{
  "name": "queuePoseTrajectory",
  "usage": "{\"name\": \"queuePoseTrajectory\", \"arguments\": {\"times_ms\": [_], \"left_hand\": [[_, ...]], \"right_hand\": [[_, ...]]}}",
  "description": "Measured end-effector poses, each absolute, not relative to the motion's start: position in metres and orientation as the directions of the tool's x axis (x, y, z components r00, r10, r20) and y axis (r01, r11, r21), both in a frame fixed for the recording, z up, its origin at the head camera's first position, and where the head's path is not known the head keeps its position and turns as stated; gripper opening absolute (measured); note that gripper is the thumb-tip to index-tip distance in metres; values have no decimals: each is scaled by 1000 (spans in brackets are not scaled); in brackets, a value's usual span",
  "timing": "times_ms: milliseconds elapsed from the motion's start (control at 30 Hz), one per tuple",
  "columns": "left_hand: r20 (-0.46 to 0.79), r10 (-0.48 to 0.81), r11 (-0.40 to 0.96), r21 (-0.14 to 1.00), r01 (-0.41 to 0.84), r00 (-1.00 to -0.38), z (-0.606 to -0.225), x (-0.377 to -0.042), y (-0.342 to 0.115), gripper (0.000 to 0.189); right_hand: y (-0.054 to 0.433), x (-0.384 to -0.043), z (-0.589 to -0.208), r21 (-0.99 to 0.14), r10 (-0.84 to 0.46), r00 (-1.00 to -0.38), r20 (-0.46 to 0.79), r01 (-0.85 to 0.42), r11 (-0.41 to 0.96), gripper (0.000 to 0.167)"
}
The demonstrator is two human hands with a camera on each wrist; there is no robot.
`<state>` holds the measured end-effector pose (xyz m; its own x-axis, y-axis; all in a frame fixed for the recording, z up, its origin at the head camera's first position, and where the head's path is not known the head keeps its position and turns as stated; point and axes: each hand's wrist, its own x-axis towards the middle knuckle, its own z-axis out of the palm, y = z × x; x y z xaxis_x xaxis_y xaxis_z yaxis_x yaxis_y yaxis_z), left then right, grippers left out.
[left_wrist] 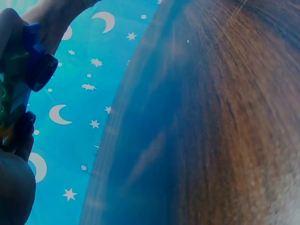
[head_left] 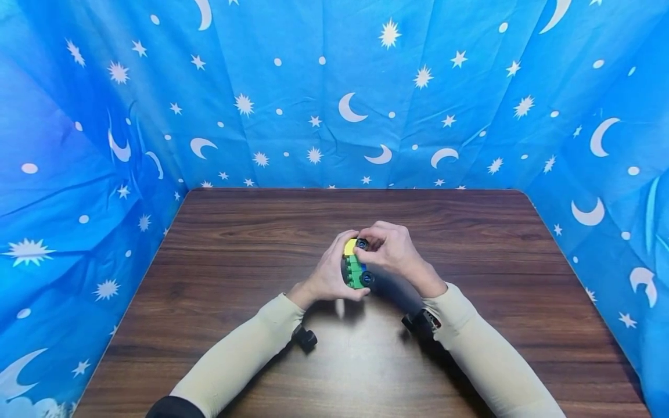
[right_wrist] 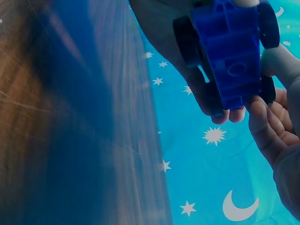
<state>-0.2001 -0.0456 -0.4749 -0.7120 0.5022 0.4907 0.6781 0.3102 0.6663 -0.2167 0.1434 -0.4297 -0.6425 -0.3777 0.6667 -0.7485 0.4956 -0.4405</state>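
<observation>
- One dark wood-grain table (head_left: 235, 244) spreads before you, its grain running side to side, a bright patch of glare (head_left: 352, 354) lying between your pale sleeves (head_left: 245, 339).
- Blue cloth (head_left: 292, 75) printed with pale moons and stars stands beyond the far side and along both flanks.
- The far edge runs straight between rounded corners; the side edges slant outward as they come towards you.
- Broad stretches of wood lie left and right of the toy car (head_left: 354, 271), with a shorter stretch beyond it.
- You have that car — green, yellow and blue, on black wheels (head_left: 367, 279) — raised above the tabletop near the middle.
- Your left hand (head_left: 331, 268) curls round it, thumb by the green end.
- Your right hand (head_left: 396, 247) pinches the wheel at the yellow end.
</observation>
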Motion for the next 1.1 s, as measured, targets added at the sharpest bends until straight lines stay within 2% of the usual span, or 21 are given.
{"name": "queuePoseTrajectory", "arguments": {"times_ms": [400,833,1100], "left_hand": [[519,539,298,619,727,-663,-478,-203,-46,114],[509,544,278,641,716,-667,-479,-202,-51,110],[513,536,276,644,714,-671,-479,-202,-53,110]], "right_hand": [[152,-224,-427,-330,-514,-532,673,-838,435,19],[151,-228,-419,-232,-624,-413,663,-906,353,17],[150,-229,-416,-222,-656,-382,651,-922,316,16]]}}
